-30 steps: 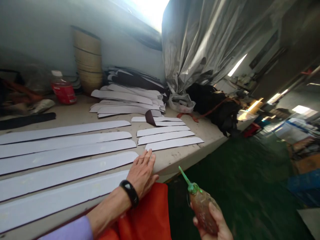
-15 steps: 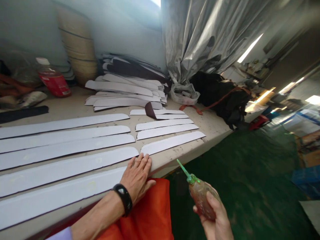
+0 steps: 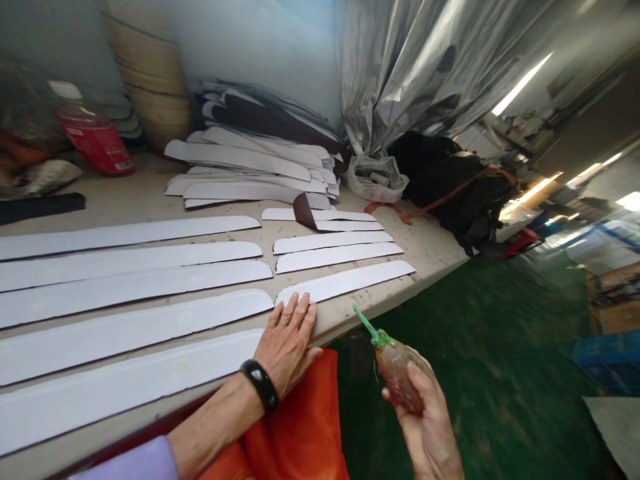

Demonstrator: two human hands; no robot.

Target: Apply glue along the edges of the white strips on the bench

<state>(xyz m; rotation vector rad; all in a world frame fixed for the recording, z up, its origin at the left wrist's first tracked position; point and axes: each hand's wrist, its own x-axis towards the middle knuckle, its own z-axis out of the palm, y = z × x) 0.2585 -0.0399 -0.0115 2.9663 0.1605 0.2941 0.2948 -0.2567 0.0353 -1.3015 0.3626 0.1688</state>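
Observation:
My left hand (image 3: 289, 343) lies flat near the table's front edge, fingers outstretched. Its fingertips touch the near end of a short white strip (image 3: 345, 281). A long white strip (image 3: 130, 380) with a rounded end runs beneath or beside that wrist; the contact is hidden. In my right hand (image 3: 427, 413), fingers wrapped round it, is a brownish squeeze bottle (image 3: 403, 373) with a green nozzle (image 3: 366, 323). The bottle hangs past the table edge, its nozzle pointing up and left towards the strips. Several more long strips (image 3: 130, 275) lie in rows on the left.
Behind the rows stands a pile of white strips (image 3: 250, 160). A red-labelled bottle (image 3: 95, 140) is at the back left, and a plastic bag (image 3: 376, 180) sits by a black cloth heap (image 3: 435, 173). Orange cloth (image 3: 305, 427) hangs at the table's front edge; green floor (image 3: 505, 347) lies right.
My left hand has slid a little right and up along the table edge. My right hand, still holding the bottle, has moved slightly up and left. The view has shifted a little.

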